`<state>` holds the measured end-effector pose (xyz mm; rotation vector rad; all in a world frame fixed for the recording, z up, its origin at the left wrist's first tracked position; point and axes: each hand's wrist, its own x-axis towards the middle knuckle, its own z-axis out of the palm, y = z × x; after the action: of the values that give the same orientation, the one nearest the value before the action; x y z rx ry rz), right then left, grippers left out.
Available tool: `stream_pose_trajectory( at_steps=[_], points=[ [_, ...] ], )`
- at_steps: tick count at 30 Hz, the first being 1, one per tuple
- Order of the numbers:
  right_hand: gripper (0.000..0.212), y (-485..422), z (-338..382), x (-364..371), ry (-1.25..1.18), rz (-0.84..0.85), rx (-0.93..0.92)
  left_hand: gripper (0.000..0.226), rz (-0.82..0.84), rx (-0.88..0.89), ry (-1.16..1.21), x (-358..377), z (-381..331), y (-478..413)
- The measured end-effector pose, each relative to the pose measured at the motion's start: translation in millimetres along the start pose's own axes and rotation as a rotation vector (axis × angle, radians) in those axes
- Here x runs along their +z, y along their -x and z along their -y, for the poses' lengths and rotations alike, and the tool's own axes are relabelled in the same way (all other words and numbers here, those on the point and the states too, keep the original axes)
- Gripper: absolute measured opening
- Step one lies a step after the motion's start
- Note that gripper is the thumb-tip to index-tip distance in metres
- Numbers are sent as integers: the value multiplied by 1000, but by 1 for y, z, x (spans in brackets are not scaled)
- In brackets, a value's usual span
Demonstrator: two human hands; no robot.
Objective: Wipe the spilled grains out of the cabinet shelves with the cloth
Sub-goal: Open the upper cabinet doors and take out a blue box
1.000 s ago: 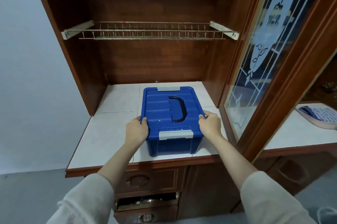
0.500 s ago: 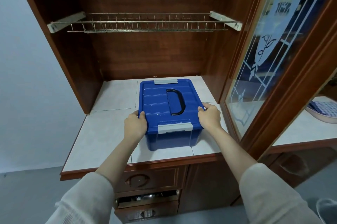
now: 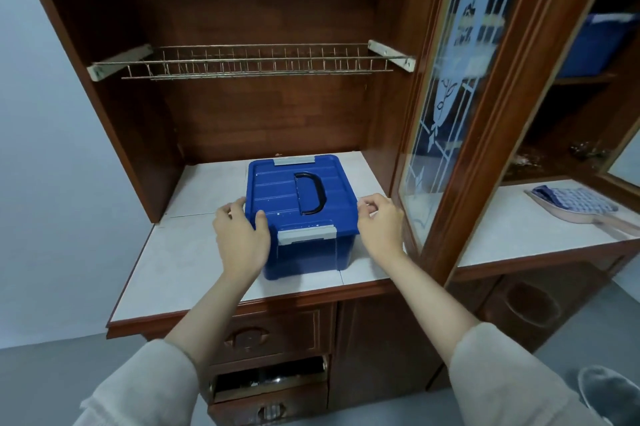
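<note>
**A:** Now that you have let go of the blue box (image 3: 301, 190), it sits by itself on the tiled counter (image 3: 180, 262). Half a second ago both your hands were clamped on its sides.

**B:** Right. Your left hand (image 3: 242, 242) is at the box's nine o'clock, fingers loose and apart, with the thumb lying over the lid's corner but not gripping it. Your right hand (image 3: 381, 228) is at its three o'clock, fingers loosely curled on nothing, just beside the lid's rim. I cannot tell whether it touches.

**A:** So I judge the box is parked and both your hands are free. The wiping itself is not yet begun.

**B:** The cloth (image 3: 581, 200), blue and checked, lies well apart at three o'clock, on the other counter beyond the glass door (image 3: 446, 96). You will probably need to fetch it first.

**A:** And the grains?

**B:** Pale specks lie on the dark shelf (image 3: 540, 162) at two o'clock, above the cloth, and those are likely the spill. A few white specks dot the box lid too.

**A:** Is there anything you can read?

**B:** No. The box shows no label, and the door carries only a frosted leaf pattern, no letters.
</note>
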<state>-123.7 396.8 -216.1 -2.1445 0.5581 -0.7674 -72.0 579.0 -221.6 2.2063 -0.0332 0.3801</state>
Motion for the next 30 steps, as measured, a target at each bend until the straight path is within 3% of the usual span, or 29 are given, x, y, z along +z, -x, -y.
stream_pose_trajectory(
  at_steps=[5, 15, 30],
  points=[
    [14, 26, 1, -31, -75, 60, -17, 18, 11, 61, 96, 5, -22, 41],
    [13, 71, -43, -123, -106, 137, -69, 16, 160, 113, 240, 30, -80, 147],
    [15, 57, -138, -234, -93, 39, 18, 11, 424, 190, 246, 123, -158, 237]
  ],
)
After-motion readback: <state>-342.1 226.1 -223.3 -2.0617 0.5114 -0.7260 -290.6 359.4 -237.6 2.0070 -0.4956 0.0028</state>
